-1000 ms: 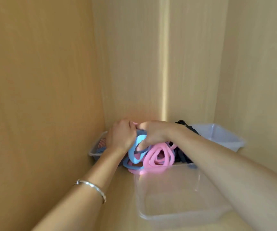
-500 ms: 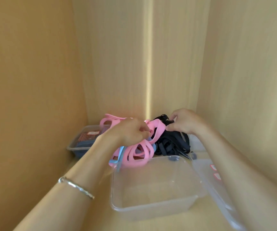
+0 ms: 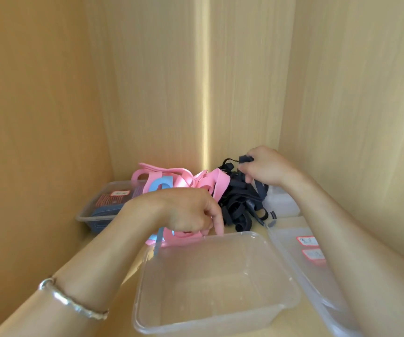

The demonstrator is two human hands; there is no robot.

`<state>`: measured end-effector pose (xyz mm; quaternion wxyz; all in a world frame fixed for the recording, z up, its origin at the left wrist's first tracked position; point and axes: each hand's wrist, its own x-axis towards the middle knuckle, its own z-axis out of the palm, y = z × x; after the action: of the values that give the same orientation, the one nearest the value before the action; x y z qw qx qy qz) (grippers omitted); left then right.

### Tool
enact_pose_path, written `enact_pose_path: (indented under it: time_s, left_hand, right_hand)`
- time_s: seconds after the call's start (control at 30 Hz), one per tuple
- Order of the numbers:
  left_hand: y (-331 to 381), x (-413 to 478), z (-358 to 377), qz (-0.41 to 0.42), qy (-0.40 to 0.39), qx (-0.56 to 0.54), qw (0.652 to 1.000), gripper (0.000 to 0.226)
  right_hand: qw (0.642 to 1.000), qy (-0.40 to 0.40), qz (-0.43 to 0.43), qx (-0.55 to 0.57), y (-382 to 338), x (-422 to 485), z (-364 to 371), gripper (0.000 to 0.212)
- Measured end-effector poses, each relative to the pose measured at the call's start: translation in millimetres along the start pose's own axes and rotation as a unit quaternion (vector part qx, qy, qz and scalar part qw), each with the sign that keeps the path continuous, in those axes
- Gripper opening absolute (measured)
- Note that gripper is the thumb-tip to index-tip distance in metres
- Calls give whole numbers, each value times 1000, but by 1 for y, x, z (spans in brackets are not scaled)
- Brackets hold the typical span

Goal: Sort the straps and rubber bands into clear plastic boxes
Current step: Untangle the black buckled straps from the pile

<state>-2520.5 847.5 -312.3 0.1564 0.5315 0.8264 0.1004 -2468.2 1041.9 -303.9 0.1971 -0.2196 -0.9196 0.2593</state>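
Note:
A tangle of pink and blue rubber bands (image 3: 184,182) lies at the back of a wooden shelf, touching a heap of black straps (image 3: 241,205) to its right. My left hand (image 3: 186,210) grips a bunch of pink and blue bands just behind the far rim of an empty clear plastic box (image 3: 215,310). A blue band hangs from that hand over the box's back left corner. My right hand (image 3: 266,170) pinches a black strap at the top of the black heap.
A clear box (image 3: 91,211) holding dark blue and striped straps stands at the back left. A clear lid with red-edged labels (image 3: 310,246) lies right of the empty box. Another pale box (image 3: 281,204) sits behind the black heap. Wooden walls close in on three sides.
My left hand has come down toward the empty box's back rim with its bands. My right hand has moved right and lifted a black strap. The view has shifted closer.

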Motion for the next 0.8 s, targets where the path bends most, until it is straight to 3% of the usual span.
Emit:
enact_pose_path:
  time_s: [0.07, 0.17, 0.27, 0.33, 0.47, 0.67, 0.8]
  left_hand:
    - [0, 3, 1, 8, 57, 20, 998, 27]
    - [-2, 7, 1, 36, 205, -2, 978, 34]
    - [-10, 15, 0, 51, 310, -141, 939, 59]
    - [-12, 20, 1, 79, 321, -240, 913, 65]
    - [-10, 28, 7, 82, 331, -329, 881, 44]
    - [-12, 30, 8, 31, 318, -346, 882, 24]
    - [-9, 25, 9, 7, 313, -340, 887, 40]
  right_hand:
    - [996, 50, -37, 58, -10, -4, -5, 17]
    - [975, 131, -75, 164, -26, -13, -11, 18]
    - [951, 91, -123, 267, -48, -30, -17, 16]
    - [945, 25, -155, 287, -60, -39, -14, 14]
    - [924, -24, -207, 322, -72, -48, -7, 15]
    - [813, -63, -265, 515, -80, -56, -21, 17]
    - [740, -95, -304, 592, -86, -63, -23, 18]
